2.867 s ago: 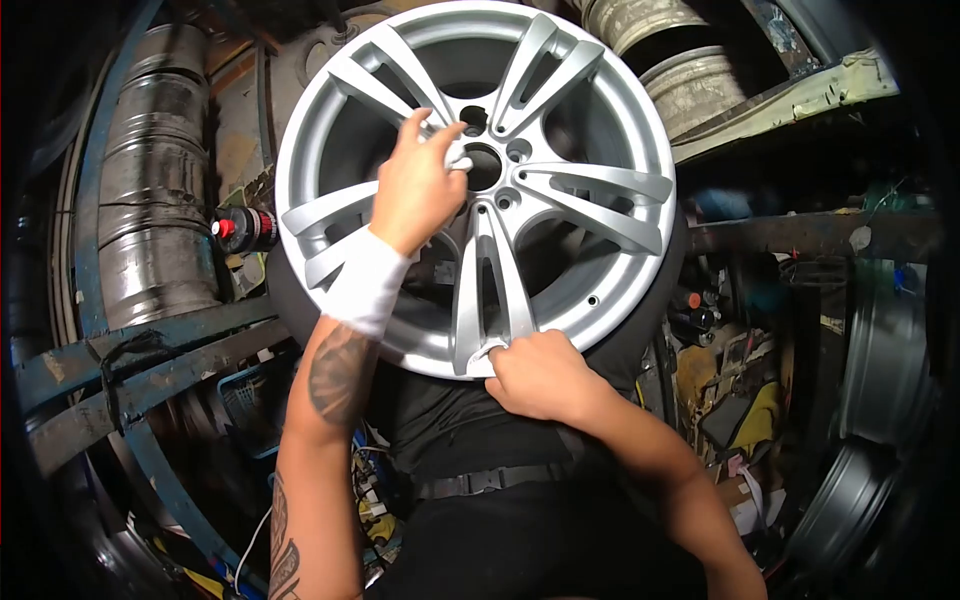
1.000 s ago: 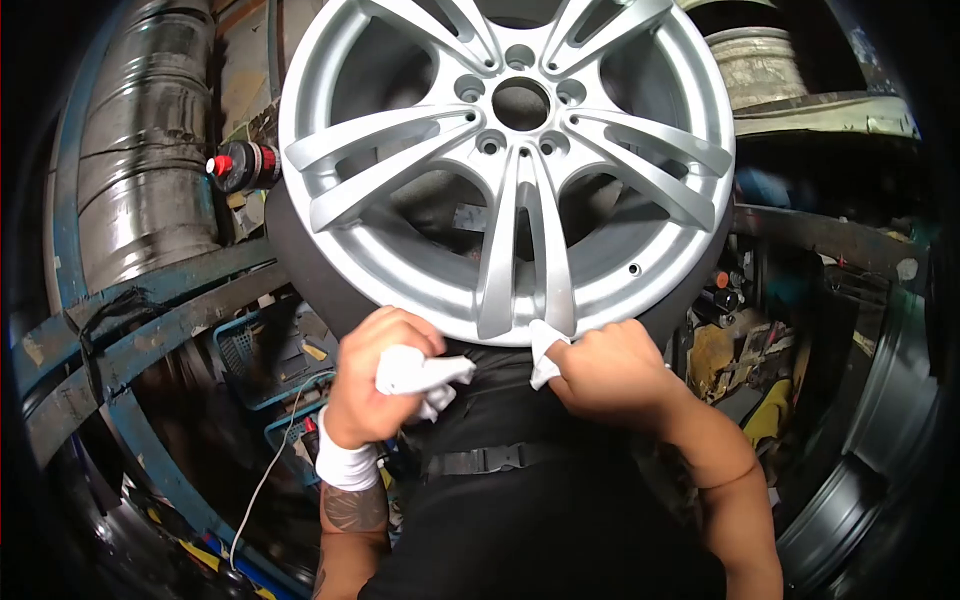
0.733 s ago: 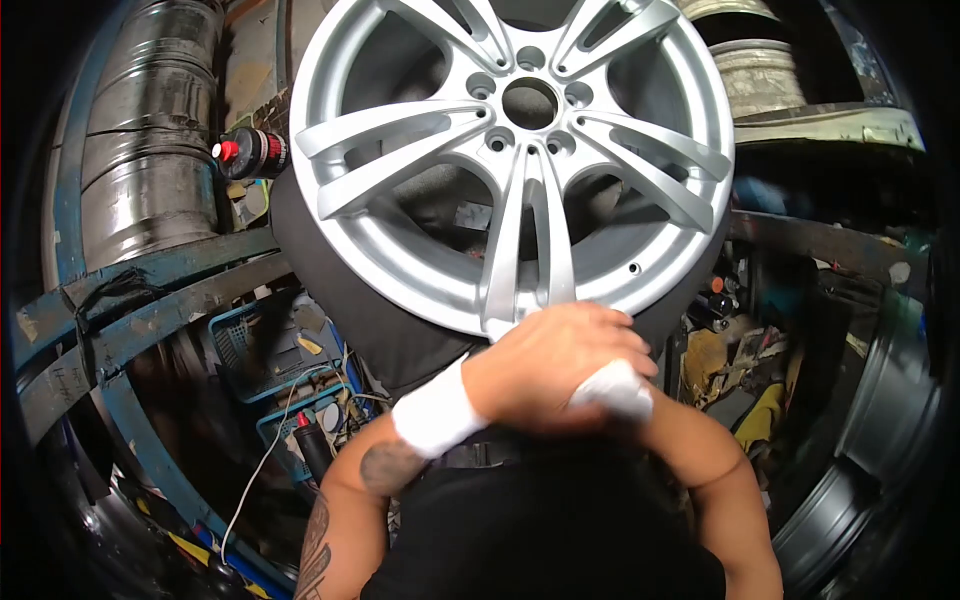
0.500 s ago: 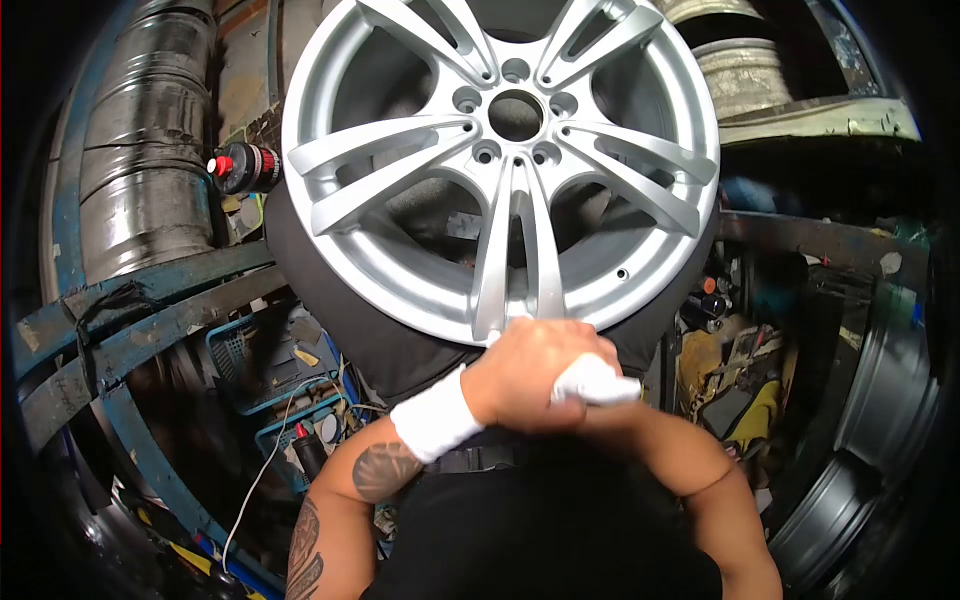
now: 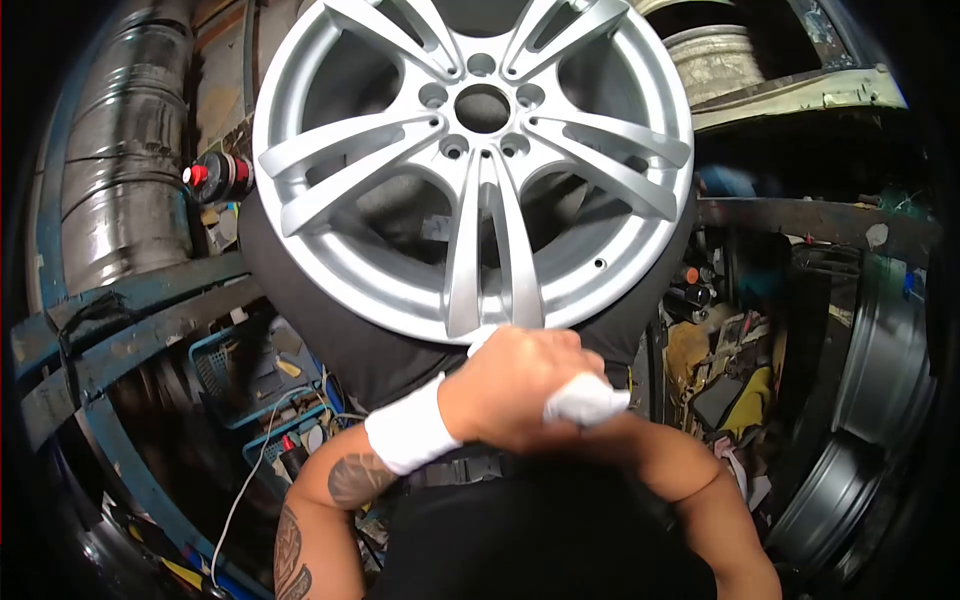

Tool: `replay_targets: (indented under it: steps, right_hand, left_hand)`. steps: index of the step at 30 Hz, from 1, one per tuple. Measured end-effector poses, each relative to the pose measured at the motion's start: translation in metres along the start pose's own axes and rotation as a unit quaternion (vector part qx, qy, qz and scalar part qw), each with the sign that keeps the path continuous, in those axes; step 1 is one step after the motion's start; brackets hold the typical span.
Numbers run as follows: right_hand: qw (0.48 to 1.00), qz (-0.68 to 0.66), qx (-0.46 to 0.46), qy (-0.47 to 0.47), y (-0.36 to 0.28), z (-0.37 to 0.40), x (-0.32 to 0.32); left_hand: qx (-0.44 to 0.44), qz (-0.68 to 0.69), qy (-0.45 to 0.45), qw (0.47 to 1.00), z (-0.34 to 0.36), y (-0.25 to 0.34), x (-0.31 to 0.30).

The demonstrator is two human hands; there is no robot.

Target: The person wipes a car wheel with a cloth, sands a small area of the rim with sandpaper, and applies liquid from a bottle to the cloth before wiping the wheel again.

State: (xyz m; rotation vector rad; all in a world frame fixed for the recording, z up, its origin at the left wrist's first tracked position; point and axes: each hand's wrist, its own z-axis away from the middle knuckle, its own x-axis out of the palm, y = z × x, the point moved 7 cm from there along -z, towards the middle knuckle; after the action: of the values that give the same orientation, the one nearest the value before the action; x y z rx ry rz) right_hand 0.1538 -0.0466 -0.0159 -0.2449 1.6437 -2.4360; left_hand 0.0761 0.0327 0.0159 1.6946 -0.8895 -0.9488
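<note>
Fingers first. Our left hand (image 5: pixel 515 385), slightly blurred at lower centre, has its fingers curled in around a bunched white cloth (image 5: pixel 587 401). Our right hand is hidden behind it; only the right forearm (image 5: pixel 670 460) shows, so we cannot tell how those fingers stand. A white patch (image 5: pixel 480 345), probably more cloth, shows against the wheel's lower lip; which hand has it, we cannot tell.

The cloth we judge light and limp, taking any shape; best gathered in the palm with a fold over the fingertips.

Further out, the silver wheel (image 5: pixel 485 140) fills the upper centre of the frame, face up on a dark padded support (image 5: pixel 290 300). We judge it heavy and quite stiff, its smooth face likely slippery and its finish open to scratches. For lifting, we would take the outer rim at both sides, or hook the paired spokes through their openings; one hand on the lip would be poor.

Outermost: a red-capped bottle (image 5: pixel 222 178) at left, near the wheel, and worn rims (image 5: pixel 715 60) at upper right, well apart from our hands.
</note>
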Motion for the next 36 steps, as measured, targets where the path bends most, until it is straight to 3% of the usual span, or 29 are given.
replay_targets:
  steps: [3, 6, 7, 8, 10, 11, 14, 15, 16, 18, 21, 22, 23, 24, 26, 28, 30, 31, 32, 33, 34, 35, 36]
  right_hand:
    - [0.993, -0.073, 0.094, -0.01, 0.008, -0.002, -0.001]
    - [0.999, 0.032, 0.018, -0.022, 0.019, -0.002, -0.004]
    - [1.0, 0.021, -0.01, 0.007, 0.003, 0.004, 0.003]
    - [0.994, 0.098, -0.043, 0.025, 0.003, 0.008, 0.006]
    - [0.994, -0.038, 0.099, 0.003, 0.025, -0.007, 0.007]
    - [0.988, -0.021, 0.146, -0.043, 0.022, -0.016, 0.005]
    - [0.983, 0.166, -0.084, 0.003, -0.005, -0.002, 0.006]
    - [0.989, 0.132, -0.065, 0.012, -0.003, -0.004, 0.008]
    - [0.999, 0.009, 0.053, -0.008, 0.007, -0.009, 0.009]
    - [0.993, -0.003, 0.116, -0.028, 0.016, -0.016, 0.008]
    - [0.999, 0.022, 0.028, -0.008, 0.017, -0.014, 0.01]
    - [1.0, 0.017, 0.013, 0.011, -0.003, -0.018, 0.015]
    - [0.977, -0.037, 0.204, -0.056, -0.004, -0.02, 0.008]
    - [0.982, 0.08, 0.144, -0.09, 0.022, -0.025, 0.006]
    - [0.996, 0.079, -0.033, 0.039, -0.016, -0.022, 0.002]
    - [0.975, 0.203, -0.076, 0.039, -0.024, -0.035, 0.008]
    - [0.911, 0.401, -0.097, -0.005, 0.011, -0.056, 0.015]
    - [0.871, 0.464, 0.128, -0.096, -0.014, -0.074, 0.008]
    - [0.879, 0.463, 0.074, -0.085, -0.016, -0.071, -0.001]
    - [0.904, 0.374, 0.111, -0.172, -0.021, -0.062, -0.011]
    - [0.914, 0.284, 0.142, -0.254, -0.03, -0.051, -0.021]
    - [0.931, 0.298, 0.12, -0.175, -0.034, -0.049, -0.039]
    - [0.94, 0.311, 0.098, -0.098, -0.038, -0.044, -0.054]
  left_hand:
    - [0.007, -0.04, 0.008, 0.999, -0.018, -0.009, -0.006]
    - [-0.01, -0.047, -0.007, 0.999, -0.019, -0.012, -0.001]
    - [-0.003, -0.063, -0.018, 0.998, -0.015, 0.002, 0.001]
    - [0.001, -0.051, -0.014, 0.999, -0.012, 0.006, 0.004]
    - [-0.024, -0.039, 0.033, 0.998, -0.008, -0.023, -0.004]
    - [-0.019, -0.042, 0.016, 0.999, -0.008, -0.028, -0.003]
    - [0.024, -0.039, 0.037, 0.998, -0.008, 0.004, -0.004]
    - [0.031, -0.025, 0.056, 0.998, -0.006, 0.002, -0.007]
    - [-0.019, -0.011, 0.043, 0.999, -0.005, -0.014, -0.007]
    - [-0.019, -0.014, 0.036, 0.999, -0.003, -0.02, -0.01]
    - [0.014, -0.021, 0.056, 0.998, -0.003, 0.002, -0.012]
    - [-0.039, 0.017, 0.083, 0.996, -0.002, -0.014, -0.015]
    - [-0.049, 0.016, 0.069, 0.996, 0.0, -0.027, -0.012]
    - [-0.036, 0.025, 0.076, 0.996, -0.002, -0.023, -0.013]
    - [-0.011, 0.044, 0.087, 0.995, -0.005, -0.016, -0.014]
    - [0.057, 0.021, 0.176, 0.982, 0.005, -0.006, -0.02]
    - [-0.022, -0.02, 0.346, 0.938, 0.036, -0.022, -0.055]
    - [-0.091, -0.096, 0.351, 0.927, 0.041, -0.027, -0.085]
    - [-0.162, -0.17, 0.352, 0.906, 0.047, -0.025, -0.114]
    - [-0.247, -0.146, 0.371, 0.883, 0.059, -0.027, -0.131]
    - [-0.265, -0.136, 0.379, 0.876, 0.061, -0.031, -0.135]
    - [-0.283, -0.126, 0.387, 0.869, 0.064, -0.034, -0.138]
    - [-0.245, -0.129, 0.385, 0.88, 0.071, -0.04, -0.127]
